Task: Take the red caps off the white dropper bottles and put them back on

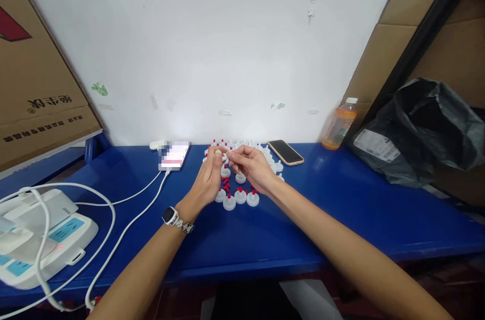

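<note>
Cardboard box (34, 83) upper left, printed characters upside down, not legible. White power strip (41, 239) lower left, cable running to a charging phone (174, 154). Left hand (208, 178) at frame centre, watch on wrist, palm turned inward, fingers pinched on a small white cap (224, 157). Right hand (252, 166) meets it, thumb and forefinger closed on the same cap. White caps with red plugs (238, 194) sit on the blue table (341, 209) just below. Second phone (286, 152), orange bottle (338, 125), black bag (417, 128) with unreadable label on the right.
</note>
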`<state>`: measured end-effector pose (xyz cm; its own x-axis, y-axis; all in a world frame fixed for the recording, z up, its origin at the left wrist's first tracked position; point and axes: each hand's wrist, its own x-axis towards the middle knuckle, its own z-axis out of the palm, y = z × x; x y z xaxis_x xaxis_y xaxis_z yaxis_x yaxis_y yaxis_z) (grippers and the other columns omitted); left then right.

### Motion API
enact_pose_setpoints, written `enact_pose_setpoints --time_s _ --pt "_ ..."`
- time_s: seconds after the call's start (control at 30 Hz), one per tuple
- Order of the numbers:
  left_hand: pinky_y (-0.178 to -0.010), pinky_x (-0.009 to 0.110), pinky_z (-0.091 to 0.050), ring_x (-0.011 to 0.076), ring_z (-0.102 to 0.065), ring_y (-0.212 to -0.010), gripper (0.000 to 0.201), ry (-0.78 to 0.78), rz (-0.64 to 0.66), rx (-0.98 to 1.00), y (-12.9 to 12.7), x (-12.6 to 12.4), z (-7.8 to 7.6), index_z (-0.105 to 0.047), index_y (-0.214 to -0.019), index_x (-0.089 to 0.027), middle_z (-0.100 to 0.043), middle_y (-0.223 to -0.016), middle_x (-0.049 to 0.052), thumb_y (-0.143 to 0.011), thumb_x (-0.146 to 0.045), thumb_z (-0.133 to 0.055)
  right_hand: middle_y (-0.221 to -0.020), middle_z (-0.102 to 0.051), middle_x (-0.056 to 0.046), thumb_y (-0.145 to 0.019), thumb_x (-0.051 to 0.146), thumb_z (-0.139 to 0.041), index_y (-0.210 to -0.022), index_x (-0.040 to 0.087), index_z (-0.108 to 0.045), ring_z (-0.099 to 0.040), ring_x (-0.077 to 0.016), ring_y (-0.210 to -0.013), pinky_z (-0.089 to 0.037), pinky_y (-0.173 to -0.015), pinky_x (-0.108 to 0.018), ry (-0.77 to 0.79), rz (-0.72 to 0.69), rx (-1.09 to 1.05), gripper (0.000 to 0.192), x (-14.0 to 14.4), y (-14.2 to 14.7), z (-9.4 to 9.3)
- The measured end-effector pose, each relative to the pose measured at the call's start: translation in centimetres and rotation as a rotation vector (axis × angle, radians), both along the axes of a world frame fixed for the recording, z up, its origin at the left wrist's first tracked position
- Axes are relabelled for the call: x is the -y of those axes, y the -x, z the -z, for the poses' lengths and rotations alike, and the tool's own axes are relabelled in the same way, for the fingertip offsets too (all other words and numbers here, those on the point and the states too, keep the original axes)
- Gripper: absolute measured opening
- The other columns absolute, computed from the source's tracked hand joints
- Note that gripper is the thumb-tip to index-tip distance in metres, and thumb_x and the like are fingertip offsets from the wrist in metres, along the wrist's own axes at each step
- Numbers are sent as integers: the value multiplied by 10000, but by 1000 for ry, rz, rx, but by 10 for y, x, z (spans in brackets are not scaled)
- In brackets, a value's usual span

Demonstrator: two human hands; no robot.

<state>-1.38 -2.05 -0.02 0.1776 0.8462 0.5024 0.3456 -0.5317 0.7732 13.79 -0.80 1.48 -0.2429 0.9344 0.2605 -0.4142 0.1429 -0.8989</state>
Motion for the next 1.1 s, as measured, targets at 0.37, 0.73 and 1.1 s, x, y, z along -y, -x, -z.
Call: enact_pose_setpoints --time_s 0.37,0.73,1.1 --pt "-942 400 -503 198 -623 -962 458 66 26 141 -8 -4 9 -481 -1110 -225 -619 -1021 63 -1013 -594 -229 -562 -583 35 -643 463 -854 -672 192 -567 -473 -99 -530 -361 -530 -259 -121 80 67 395 2 6 0" --pt "-822 376 -547 199 -635 -864 509 114 80 171 -10 -6 4 -494 -1105 -214 -620 -945 70 -1000 -621 -208 -591 -583 28 -679 490 -822 -686 202 -542 -484 -109 -547 -385 -560 -276 -151 53 129 402 3 4 -1" --pt "-952 386 -507 193 -625 -1009 463 73 21 156 -9 0 1 -512 -1119 -231 -626 -1104 78 -1015 -587 -236 -585 -450 27 -971 577 -435 -703 224 -493 -417 -138 -568 -311 -577 -290 -430 351 560 447 8 4 1"
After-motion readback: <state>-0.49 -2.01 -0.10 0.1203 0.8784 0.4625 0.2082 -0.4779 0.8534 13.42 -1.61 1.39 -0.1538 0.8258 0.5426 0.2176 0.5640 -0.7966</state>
